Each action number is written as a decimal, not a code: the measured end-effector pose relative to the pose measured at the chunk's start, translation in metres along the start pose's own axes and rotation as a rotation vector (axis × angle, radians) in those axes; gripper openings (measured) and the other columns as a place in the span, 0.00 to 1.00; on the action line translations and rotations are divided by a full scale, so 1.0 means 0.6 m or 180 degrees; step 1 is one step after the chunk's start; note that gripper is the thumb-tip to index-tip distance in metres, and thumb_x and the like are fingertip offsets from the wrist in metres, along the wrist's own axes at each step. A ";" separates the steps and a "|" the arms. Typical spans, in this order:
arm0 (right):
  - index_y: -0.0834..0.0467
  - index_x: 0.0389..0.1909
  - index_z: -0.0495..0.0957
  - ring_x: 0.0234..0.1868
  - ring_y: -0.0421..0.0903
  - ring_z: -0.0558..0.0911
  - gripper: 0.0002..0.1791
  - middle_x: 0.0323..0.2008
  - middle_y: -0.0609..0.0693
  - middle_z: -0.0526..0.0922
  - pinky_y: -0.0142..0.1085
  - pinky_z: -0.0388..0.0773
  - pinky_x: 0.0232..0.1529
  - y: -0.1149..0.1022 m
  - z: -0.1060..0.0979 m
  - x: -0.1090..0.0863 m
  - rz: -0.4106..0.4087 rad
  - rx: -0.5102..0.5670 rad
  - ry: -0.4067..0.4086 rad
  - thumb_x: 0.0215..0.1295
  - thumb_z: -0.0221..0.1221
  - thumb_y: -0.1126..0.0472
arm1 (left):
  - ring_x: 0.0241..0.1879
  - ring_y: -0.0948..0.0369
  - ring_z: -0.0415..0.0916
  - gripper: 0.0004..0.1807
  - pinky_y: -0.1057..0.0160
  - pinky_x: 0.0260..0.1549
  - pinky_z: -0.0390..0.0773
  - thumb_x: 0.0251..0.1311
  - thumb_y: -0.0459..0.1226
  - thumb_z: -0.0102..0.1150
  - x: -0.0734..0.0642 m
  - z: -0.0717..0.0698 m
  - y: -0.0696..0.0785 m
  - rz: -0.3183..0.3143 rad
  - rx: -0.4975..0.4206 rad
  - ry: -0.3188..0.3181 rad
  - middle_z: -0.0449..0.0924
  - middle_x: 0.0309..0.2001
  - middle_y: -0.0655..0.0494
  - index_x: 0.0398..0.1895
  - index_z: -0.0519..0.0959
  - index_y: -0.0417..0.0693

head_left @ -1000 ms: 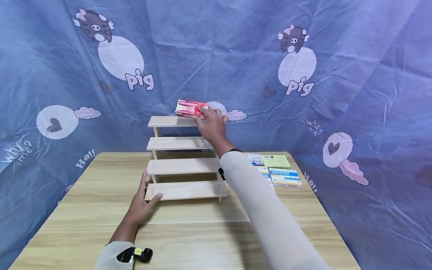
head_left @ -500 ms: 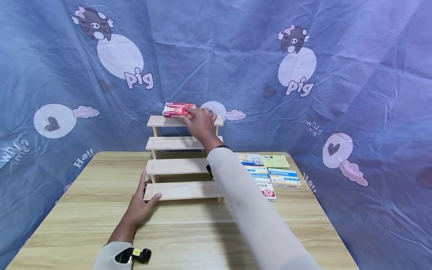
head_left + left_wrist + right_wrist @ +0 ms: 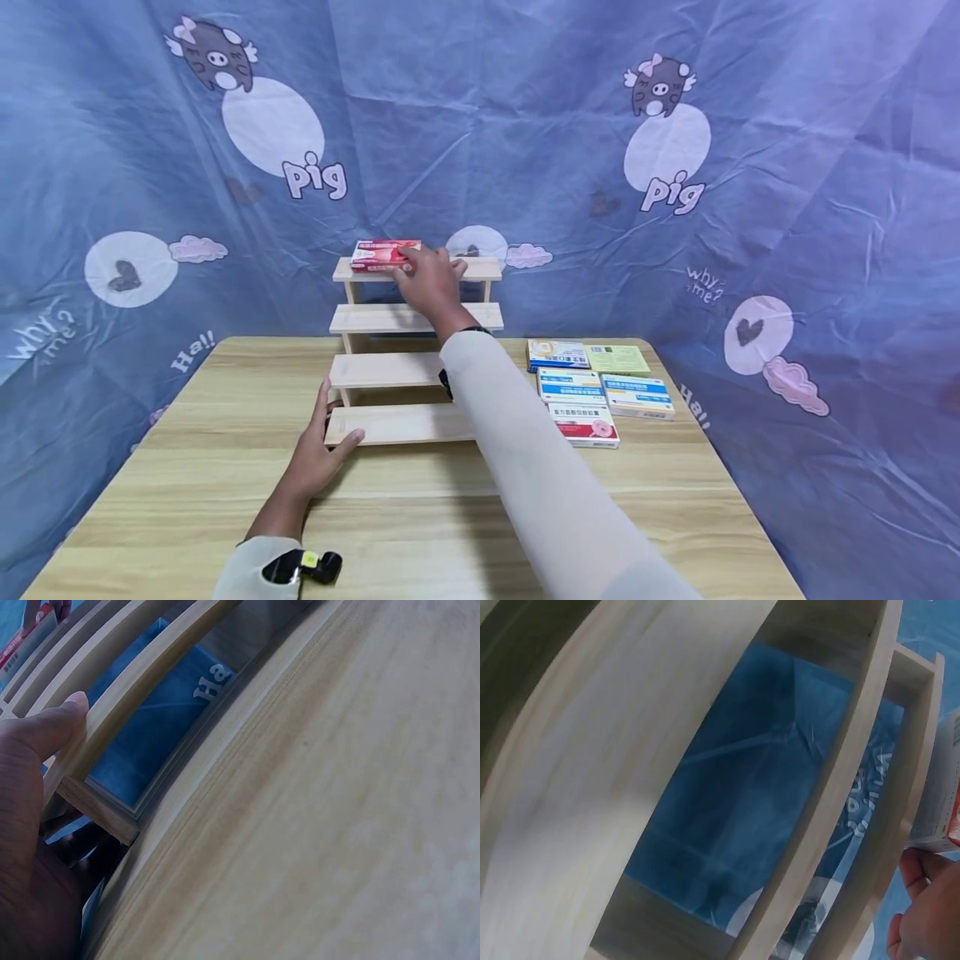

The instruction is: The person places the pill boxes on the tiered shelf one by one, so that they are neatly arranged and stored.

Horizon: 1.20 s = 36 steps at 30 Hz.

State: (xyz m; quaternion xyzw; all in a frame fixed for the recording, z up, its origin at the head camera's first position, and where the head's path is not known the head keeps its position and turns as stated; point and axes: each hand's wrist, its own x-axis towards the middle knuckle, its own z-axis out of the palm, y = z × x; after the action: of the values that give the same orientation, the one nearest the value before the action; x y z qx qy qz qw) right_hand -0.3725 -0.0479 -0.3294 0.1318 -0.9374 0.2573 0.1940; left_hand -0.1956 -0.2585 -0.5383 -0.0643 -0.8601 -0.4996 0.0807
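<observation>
Blue printed cloth fills the background, pig figures and lettering on it. Below it, my pale wood-grain table. On that, a four-tier wooden stand, steps rising away from me. My left hand grips its lowest tier at the left end, thumb on top, the fingers partly hidden. My right hand reaches over the top tier, thumb and fingers pinching the right end of a red-and-white box. That box lies flat at the top tier's left end, printed face up. Right of the stand, on the table, a group of other medicine boxes, mostly blue-and-white, with a pale green packet at the back. Smallest: a black device at my left cuff.
</observation>
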 end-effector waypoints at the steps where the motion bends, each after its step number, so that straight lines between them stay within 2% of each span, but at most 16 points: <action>1: 0.37 0.76 0.78 0.71 0.50 0.76 0.29 0.77 0.47 0.79 0.66 0.57 0.77 -0.002 0.002 0.000 -0.0021 -0.0026 0.0005 0.79 0.62 0.37 | 0.73 0.31 0.74 0.61 0.35 0.67 0.76 0.78 0.43 0.66 0.000 0.000 0.001 -0.0013 0.0019 0.0001 0.62 0.81 0.29 0.92 0.27 0.62; 8: 0.36 0.77 0.77 0.76 0.52 0.73 0.29 0.80 0.49 0.75 0.67 0.56 0.77 -0.013 0.012 -0.001 -0.0017 -0.0184 -0.0016 0.80 0.60 0.36 | 0.72 0.33 0.75 0.61 0.37 0.67 0.75 0.77 0.42 0.67 -0.003 0.001 0.006 0.0006 0.0044 0.0043 0.64 0.81 0.30 0.92 0.28 0.61; 12: 0.36 0.77 0.77 0.76 0.53 0.72 0.29 0.79 0.49 0.76 0.68 0.56 0.77 -0.015 0.018 -0.002 -0.0022 -0.0207 0.0001 0.80 0.59 0.35 | 0.72 0.33 0.75 0.61 0.34 0.68 0.74 0.77 0.41 0.67 -0.006 0.003 0.006 0.0018 0.0040 0.0072 0.64 0.80 0.30 0.92 0.29 0.59; 18: 0.36 0.74 0.78 0.77 0.54 0.70 0.26 0.74 0.47 0.81 0.67 0.56 0.75 -0.013 0.023 -0.003 -0.0035 -0.0238 -0.0017 0.81 0.59 0.36 | 0.73 0.31 0.73 0.62 0.32 0.69 0.72 0.77 0.43 0.67 -0.004 0.009 0.002 -0.0006 0.0023 0.0073 0.62 0.81 0.29 0.91 0.27 0.67; 22: 0.37 0.73 0.79 0.80 0.55 0.67 0.25 0.72 0.46 0.83 0.68 0.56 0.76 -0.014 0.024 -0.002 -0.0027 -0.0290 -0.0064 0.81 0.58 0.36 | 0.73 0.30 0.73 0.62 0.31 0.69 0.72 0.77 0.43 0.67 -0.002 0.010 0.003 0.0009 0.0009 0.0057 0.62 0.81 0.28 0.91 0.26 0.69; 27: 0.37 0.73 0.78 0.82 0.56 0.65 0.25 0.72 0.45 0.83 0.69 0.56 0.77 -0.016 0.025 -0.002 0.0034 -0.0304 -0.0132 0.81 0.58 0.37 | 0.74 0.31 0.72 0.61 0.31 0.70 0.71 0.77 0.43 0.67 -0.004 0.010 0.006 0.0008 0.0017 0.0058 0.62 0.81 0.30 0.91 0.27 0.66; 32: 0.36 0.76 0.76 0.82 0.55 0.65 0.27 0.71 0.44 0.84 0.69 0.55 0.77 -0.015 0.026 -0.003 0.0033 -0.0198 -0.0171 0.81 0.60 0.38 | 0.73 0.30 0.73 0.61 0.31 0.69 0.72 0.77 0.43 0.66 -0.009 0.010 0.008 0.0010 0.0032 0.0076 0.62 0.81 0.29 0.92 0.27 0.62; 36: 0.37 0.81 0.71 0.80 0.54 0.67 0.34 0.74 0.45 0.82 0.67 0.56 0.76 -0.010 0.027 -0.005 0.0022 -0.0165 -0.0150 0.78 0.62 0.37 | 0.73 0.31 0.73 0.61 0.31 0.69 0.72 0.77 0.43 0.67 -0.012 0.012 0.006 0.0011 0.0035 0.0083 0.62 0.81 0.29 0.92 0.27 0.64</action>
State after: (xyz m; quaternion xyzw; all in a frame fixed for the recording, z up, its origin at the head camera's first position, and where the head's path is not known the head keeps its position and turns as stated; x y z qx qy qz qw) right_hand -0.3724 -0.0610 -0.3410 0.1295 -0.9486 0.2304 0.1743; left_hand -0.1883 -0.2506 -0.5404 -0.0588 -0.8616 -0.4956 0.0932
